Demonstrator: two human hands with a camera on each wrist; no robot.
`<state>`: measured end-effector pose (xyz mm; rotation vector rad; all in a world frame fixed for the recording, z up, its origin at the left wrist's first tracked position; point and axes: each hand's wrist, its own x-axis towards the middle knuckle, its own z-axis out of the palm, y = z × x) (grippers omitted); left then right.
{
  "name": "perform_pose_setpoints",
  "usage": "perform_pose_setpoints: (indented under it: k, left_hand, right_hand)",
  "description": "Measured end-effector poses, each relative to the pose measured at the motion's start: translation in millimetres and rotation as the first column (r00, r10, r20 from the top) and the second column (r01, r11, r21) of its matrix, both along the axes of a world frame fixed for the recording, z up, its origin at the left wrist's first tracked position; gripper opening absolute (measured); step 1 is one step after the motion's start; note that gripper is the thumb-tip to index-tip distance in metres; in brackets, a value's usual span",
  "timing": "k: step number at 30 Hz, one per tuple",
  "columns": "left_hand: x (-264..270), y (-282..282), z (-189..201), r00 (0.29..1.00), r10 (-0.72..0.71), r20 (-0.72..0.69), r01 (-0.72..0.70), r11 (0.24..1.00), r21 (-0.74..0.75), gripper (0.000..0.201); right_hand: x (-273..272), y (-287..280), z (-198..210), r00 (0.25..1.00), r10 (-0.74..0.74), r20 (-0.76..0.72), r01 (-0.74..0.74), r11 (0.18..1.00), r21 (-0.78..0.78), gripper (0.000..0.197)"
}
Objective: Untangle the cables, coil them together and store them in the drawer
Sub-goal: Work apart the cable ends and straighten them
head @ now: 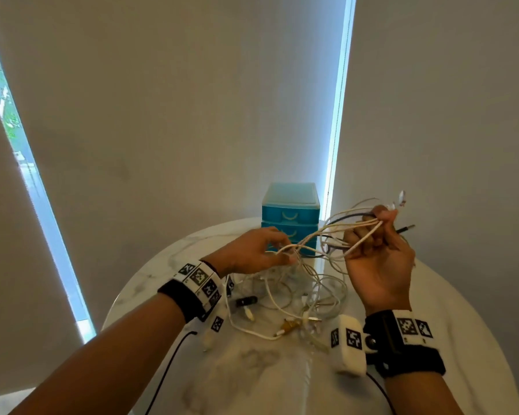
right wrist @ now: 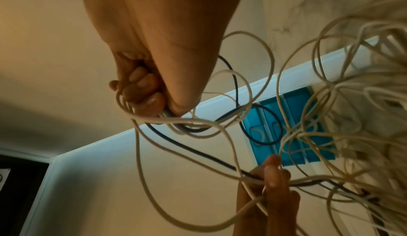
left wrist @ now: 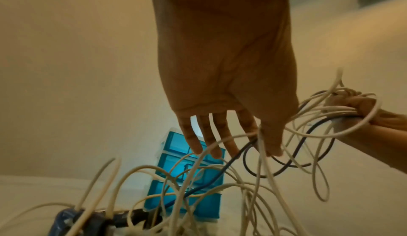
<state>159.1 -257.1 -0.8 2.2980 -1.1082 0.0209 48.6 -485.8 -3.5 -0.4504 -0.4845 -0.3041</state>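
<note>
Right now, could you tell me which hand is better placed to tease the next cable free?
Left hand: it only pinches white strands lightly above the tangled white cable pile, whereas the right hand grips the gathered bundle.

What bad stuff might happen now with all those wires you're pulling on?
1. The right hand grips a bunch of cables while the left hand pinches strands from the same tangle; tugging apart may tighten the knots.
2. Loops still lie on the table with plugs caught in them; lifting might drag them off the edge.
3. The blue drawer unit stands right behind the tangle and looks light, so a snagged loop might tip it.
</note>
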Motion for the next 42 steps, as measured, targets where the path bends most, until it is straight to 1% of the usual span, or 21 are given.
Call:
perform_pose_setpoints:
  k: [3, 6, 9, 12, 14, 17, 19, 21, 22, 24, 25, 26, 28, 29, 30, 32, 34, 35, 37, 39, 42]
  left_hand:
    - [12.7, 7.1, 2.2, 0.993, 0.106, 0.05, -0.099, 0.987, -0.128, 0.019]
    - [18.8, 13.5, 13.6, 0.985, 0.174, -0.019, -0.169, 0.92, -0.355, 0.012]
    - [14.2, 10.7, 34.8, 0.962, 0.126, -0.244, -0.253, 0.753, -0.607, 0.014]
    - [9.7, 6.9, 54.9, 0.875, -0.11, -0.471, -0.336, 0.561, -0.756, 0.015]
    - [9.5, 7.7, 65.9, 0.806, -0.253, -0.535, -0.398, 0.436, -0.807, 0.016]
    - [6.2, 8.4, 76.3, 0.745, -0.392, -0.54, -0.44, 0.32, -0.839, 0.022]
    - [2.4, 6.2, 77.5, 0.712, -0.464, -0.527, -0.432, 0.302, -0.85, 0.023]
    - [-1.0, 3.0, 75.6, 0.678, -0.508, -0.531, -0.425, 0.318, -0.848, 0.023]
    - [-2.5, 1.8, 74.7, 0.666, -0.522, -0.533, -0.42, 0.328, -0.846, 0.023]
    - [-4.8, 1.6, 75.3, 0.655, -0.547, -0.521, -0.411, 0.32, -0.854, 0.024]
    - [-5.6, 2.6, 76.5, 0.658, -0.558, -0.506, -0.405, 0.304, -0.862, 0.024]
    - [-5.6, 3.8, 77.9, 0.666, -0.561, -0.491, -0.401, 0.285, -0.871, 0.025]
    - [-4.3, 5.9, 78.8, 0.69, -0.544, -0.477, -0.401, 0.262, -0.878, 0.025]
    - [-4.4, 6.2, 77.6, 0.7, -0.524, -0.485, -0.404, 0.27, -0.874, 0.024]
    - [-4.7, 5.9, 74.8, 0.707, -0.496, -0.503, -0.406, 0.297, -0.864, 0.022]
    - [-7.0, 4.0, 65.9, 0.735, -0.397, -0.549, -0.396, 0.406, -0.824, 0.017]
    - [-13.5, 0.1, 58.6, 0.805, -0.24, -0.543, -0.352, 0.543, -0.762, 0.019]
    - [-18.6, -2.6, 57.4, 0.844, -0.173, -0.508, -0.313, 0.61, -0.728, 0.025]
    - [-31.5, -10.4, 59.8, 0.887, -0.122, -0.446, -0.24, 0.703, -0.669, 0.034]
    - [-44.7, -18.6, 62.8, 0.883, -0.121, -0.453, -0.208, 0.765, -0.61, 0.033]
    - [-55.3, -27.8, 64.0, 0.891, -0.115, -0.439, -0.11, 0.883, -0.456, 0.036]
  right_hand:
    - [5.9, -1.7, -5.9, 0.996, -0.047, -0.071, 0.045, 0.999, -0.02, 0.034]
    - [11.1, -0.2, -9.8, 0.985, -0.094, -0.147, 0.087, 0.995, -0.054, 0.031]
    - [14.7, 4.2, -12.3, 0.974, -0.126, -0.19, 0.096, 0.982, -0.162, 0.031]
    - [18.2, 12.9, -15.4, 0.95, -0.213, -0.229, 0.128, 0.932, -0.339, 0.036]
    - [19.9, 16.8, -17.8, 0.915, -0.337, -0.22, 0.186, 0.838, -0.513, 0.036]
    - [17.0, 29.8, -22.5, 0.858, -0.49, -0.156, 0.183, 0.575, -0.797, 0.033]
    - [13.9, 45.8, -25.4, 0.84, -0.537, -0.079, 0.158, 0.38, -0.911, 0.029]
    - [17.2, 60.0, -31.3, 0.844, -0.534, -0.036, 0.134, 0.276, -0.952, 0.023]
    - [19.1, 64.8, -35.3, 0.849, -0.529, -0.017, 0.102, 0.196, -0.975, 0.02]
    - [24.9, 67.9, -48.2, 0.837, -0.545, 0.039, 0.037, -0.015, -0.999, 0.015]
    - [27.6, 67.0, -55.4, 0.829, -0.557, 0.039, 0.007, -0.058, -0.998, 0.013]
    - [29.8, 65.9, -60.0, 0.82, -0.572, 0.016, -0.014, -0.049, -0.999, 0.012]
    - [29.8, 63.4, -58.6, 0.788, -0.616, -0.028, 0.003, 0.049, -0.999, 0.006]
    - [27.0, 63.2, -52.1, 0.768, -0.639, -0.036, 0.064, 0.132, -0.989, 0.006]
    - [25.6, 63.0, -45.3, 0.753, -0.656, -0.047, 0.138, 0.229, -0.964, 0.017]
    - [24.7, 58.3, -32.8, 0.76, -0.646, -0.076, 0.278, 0.428, -0.86, 0.038]
    - [22.1, 54.2, -24.5, 0.813, -0.578, -0.064, 0.305, 0.518, -0.799, 0.039]
    - [19.0, 55.3, -23.1, 0.842, -0.537, -0.054, 0.276, 0.515, -0.811, 0.036]
    - [17.4, 60.6, -24.3, 0.867, -0.498, -0.031, 0.228, 0.451, -0.863, 0.036]
    - [18.9, 69.5, -27.6, 0.858, -0.513, -0.013, 0.209, 0.372, -0.904, 0.046]
    - [22.0, 77.6, -33.4, 0.815, -0.578, 0.047, 0.259, 0.29, -0.921, 0.03]
